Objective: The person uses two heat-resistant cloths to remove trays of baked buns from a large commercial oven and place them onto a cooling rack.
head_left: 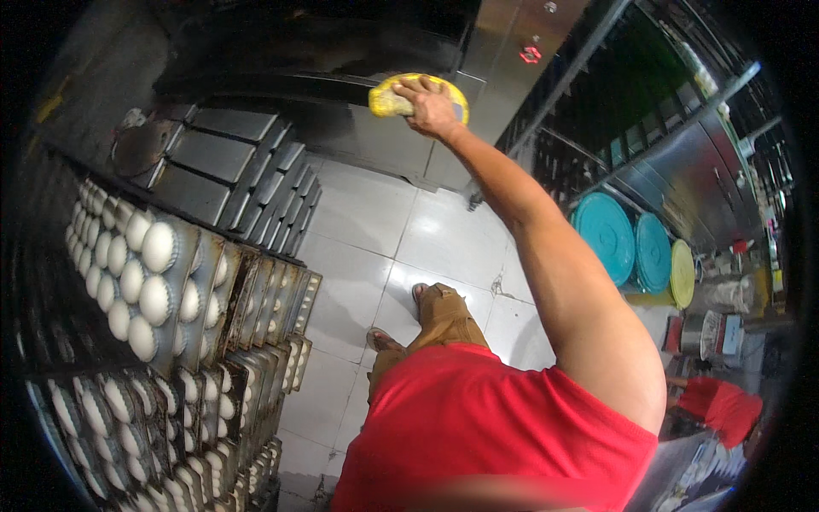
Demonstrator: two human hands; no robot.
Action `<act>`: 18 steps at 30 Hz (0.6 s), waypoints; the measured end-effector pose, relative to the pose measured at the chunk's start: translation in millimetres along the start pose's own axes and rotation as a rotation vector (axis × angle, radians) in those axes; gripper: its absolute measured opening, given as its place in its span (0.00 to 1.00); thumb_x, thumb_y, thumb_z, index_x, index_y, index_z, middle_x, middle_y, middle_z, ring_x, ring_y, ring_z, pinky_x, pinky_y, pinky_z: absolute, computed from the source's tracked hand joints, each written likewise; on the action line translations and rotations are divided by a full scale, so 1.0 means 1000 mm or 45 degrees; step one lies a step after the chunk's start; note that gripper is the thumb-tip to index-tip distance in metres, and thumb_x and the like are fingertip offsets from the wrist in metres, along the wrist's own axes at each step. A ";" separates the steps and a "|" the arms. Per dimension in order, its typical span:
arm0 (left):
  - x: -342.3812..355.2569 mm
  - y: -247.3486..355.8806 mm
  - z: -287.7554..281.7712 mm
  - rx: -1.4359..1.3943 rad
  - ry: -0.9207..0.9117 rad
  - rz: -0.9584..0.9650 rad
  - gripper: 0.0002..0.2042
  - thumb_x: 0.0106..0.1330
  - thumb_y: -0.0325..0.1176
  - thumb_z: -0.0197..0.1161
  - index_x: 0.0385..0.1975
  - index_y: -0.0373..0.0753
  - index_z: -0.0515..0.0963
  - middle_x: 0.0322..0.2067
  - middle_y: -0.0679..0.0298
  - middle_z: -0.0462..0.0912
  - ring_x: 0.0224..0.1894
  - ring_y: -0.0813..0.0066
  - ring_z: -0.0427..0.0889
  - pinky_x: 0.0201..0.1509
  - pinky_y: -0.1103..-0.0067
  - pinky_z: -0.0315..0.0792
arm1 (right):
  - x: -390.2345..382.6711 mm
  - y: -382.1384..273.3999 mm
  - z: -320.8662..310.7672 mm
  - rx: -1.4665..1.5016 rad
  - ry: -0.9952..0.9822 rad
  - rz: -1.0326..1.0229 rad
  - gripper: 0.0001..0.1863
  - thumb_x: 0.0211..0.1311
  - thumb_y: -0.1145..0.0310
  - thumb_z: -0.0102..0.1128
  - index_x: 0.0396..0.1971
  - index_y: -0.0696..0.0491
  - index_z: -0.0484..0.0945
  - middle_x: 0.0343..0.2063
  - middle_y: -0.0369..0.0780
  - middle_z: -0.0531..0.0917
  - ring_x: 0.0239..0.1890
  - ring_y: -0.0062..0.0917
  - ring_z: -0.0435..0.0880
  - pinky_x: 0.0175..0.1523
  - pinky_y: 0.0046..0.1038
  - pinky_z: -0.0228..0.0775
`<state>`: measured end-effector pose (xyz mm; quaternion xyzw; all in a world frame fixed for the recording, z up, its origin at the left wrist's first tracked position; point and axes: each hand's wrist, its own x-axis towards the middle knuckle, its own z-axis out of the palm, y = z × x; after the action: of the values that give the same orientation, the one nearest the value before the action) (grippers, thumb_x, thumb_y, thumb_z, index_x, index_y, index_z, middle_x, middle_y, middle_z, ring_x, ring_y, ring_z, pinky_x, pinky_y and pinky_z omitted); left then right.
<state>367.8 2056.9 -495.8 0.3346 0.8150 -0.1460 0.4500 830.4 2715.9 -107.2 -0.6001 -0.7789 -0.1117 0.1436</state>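
Note:
My right arm reaches far forward, and my right hand (433,107) grips a folded, yellow-edged cloth pad (391,104) with a pale, stained face. The fingers lie bent over its top. Behind the pad is the dark front of an oven-like unit (367,136) with a steel side panel (495,64); whether the pad touches it I cannot tell. My left hand is out of the picture.
On the left, stacked trays (192,282) hold many pale dough rounds in fluted cups. Beyond them stand piled dark metal pans (209,158). Teal lids (604,239) and a yellow lid (682,273) are at right. A person in red (721,408) is at the lower right.

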 end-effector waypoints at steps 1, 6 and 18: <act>0.005 0.005 -0.005 0.014 0.006 0.013 0.20 0.58 0.46 0.59 0.47 0.41 0.79 0.48 0.55 0.80 0.51 0.57 0.79 0.52 0.65 0.72 | -0.003 0.000 0.001 -0.001 0.043 -0.008 0.38 0.46 0.61 0.68 0.62 0.37 0.67 0.64 0.31 0.67 0.66 0.38 0.61 0.63 0.58 0.53; 0.020 0.024 -0.042 0.076 0.074 0.016 0.20 0.58 0.46 0.59 0.46 0.41 0.79 0.47 0.55 0.80 0.50 0.57 0.79 0.52 0.65 0.72 | -0.002 -0.003 0.002 0.178 0.286 -0.060 0.31 0.42 0.66 0.66 0.54 0.45 0.75 0.54 0.36 0.77 0.60 0.36 0.69 0.57 0.50 0.60; 0.036 0.153 -0.058 0.129 0.128 0.128 0.19 0.58 0.46 0.59 0.44 0.42 0.79 0.45 0.55 0.80 0.49 0.56 0.79 0.50 0.64 0.72 | 0.024 0.179 -0.095 2.738 1.336 0.916 0.19 0.69 0.59 0.51 0.52 0.57 0.69 0.46 0.44 0.80 0.47 0.36 0.81 0.54 0.44 0.72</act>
<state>421.0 2215.2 -484.0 0.4044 0.8104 -0.1475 0.3975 1006.5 2750.2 -9.5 -0.2407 -0.1162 0.4008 0.8763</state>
